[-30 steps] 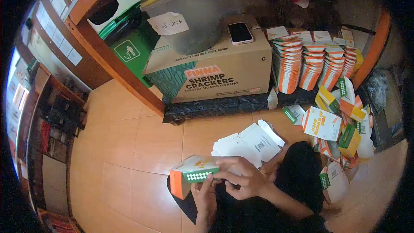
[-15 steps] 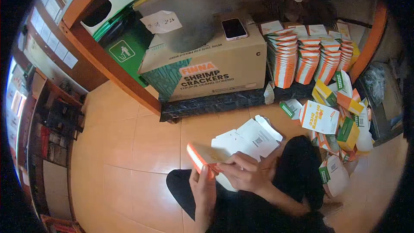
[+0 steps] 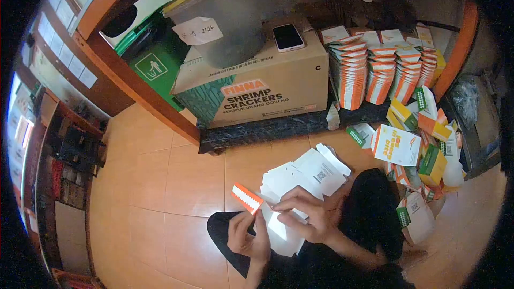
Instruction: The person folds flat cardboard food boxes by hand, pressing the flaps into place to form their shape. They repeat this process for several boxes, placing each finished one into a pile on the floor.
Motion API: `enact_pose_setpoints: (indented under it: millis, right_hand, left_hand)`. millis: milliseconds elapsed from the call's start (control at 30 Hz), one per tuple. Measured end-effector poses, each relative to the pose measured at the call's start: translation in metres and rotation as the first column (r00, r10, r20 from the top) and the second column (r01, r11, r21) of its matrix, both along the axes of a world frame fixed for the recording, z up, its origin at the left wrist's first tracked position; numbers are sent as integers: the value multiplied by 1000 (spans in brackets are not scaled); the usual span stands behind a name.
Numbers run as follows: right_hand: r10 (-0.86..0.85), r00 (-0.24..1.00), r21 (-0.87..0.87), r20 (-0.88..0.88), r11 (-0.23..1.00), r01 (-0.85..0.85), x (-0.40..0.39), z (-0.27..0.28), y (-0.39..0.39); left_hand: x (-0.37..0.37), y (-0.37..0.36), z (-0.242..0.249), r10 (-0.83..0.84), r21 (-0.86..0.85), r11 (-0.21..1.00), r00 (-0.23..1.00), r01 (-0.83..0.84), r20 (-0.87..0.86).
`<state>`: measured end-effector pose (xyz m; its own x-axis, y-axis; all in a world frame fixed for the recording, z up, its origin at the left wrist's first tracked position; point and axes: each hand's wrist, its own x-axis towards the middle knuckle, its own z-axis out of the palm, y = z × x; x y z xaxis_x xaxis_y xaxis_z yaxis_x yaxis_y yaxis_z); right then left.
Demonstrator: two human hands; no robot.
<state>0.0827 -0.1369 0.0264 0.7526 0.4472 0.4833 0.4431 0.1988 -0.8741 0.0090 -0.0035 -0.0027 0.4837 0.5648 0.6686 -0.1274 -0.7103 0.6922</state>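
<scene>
An orange-and-white carton point(image 3: 246, 198) is tilted above my lap, its orange side with a white zigzag strip facing up. My left hand point(image 3: 249, 240) pinches its near corner between thumb and fingers. Bent fingers of my right hand point(image 3: 306, 215) close at the carton's right edge, where the tips meet a white panel. That bright white panel point(image 3: 284, 235) spreads below both hands over my dark trousers. Just beyond, a flattened white carton point(image 3: 313, 171) with a QR code lies on the tiled floor, partly behind my right hand.
Folded orange-and-white cartons stand in tall stacks point(image 3: 350, 72) at the back right. Loose cartons point(image 3: 397, 145) lie heaped beside my right knee. A shrimp cracker box point(image 3: 267, 88) on a low dark platform point(image 3: 267, 135) bears a phone point(image 3: 288, 37). Behind its left end is a green bin point(image 3: 155, 67).
The carton has turned so its printed face no longer shows, only the zigzag side. My left hand has shifted lower and slightly left. More of the white panel shows beneath my hands.
</scene>
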Motion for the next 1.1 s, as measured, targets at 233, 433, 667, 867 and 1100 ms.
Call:
enact_pose_setpoints:
  millis: [233, 433, 667, 867, 1100]
  right_hand:
    - [-158, 977, -27, 146, 986, 163, -8, -2, 5]
    - [-92, 995, -14, -44, 996, 91, -7, -11, 5]
    - [-128, 971, -99, 201, 984, 150, -10, -22, 16]
    - [4, 856, -441, 517, 858, 262, -16, -23, 26]
    - [-342, 825, -298, 450, 814, 499, -10, -32, 18]
  left_hand:
    - [-1, -23, 3, -30, -111, 993, 999, 28, -16]
    - [-4, -28, -2, -72, -294, 954, 997, 62, -24]
    - [0, -30, 1, 27, -41, 999, 997, -30, -69]
    - [1, 2, 1, 3, -493, 869, 999, -27, -48]
    - [5, 17, 7, -75, -837, 323, 894, 441, 442]
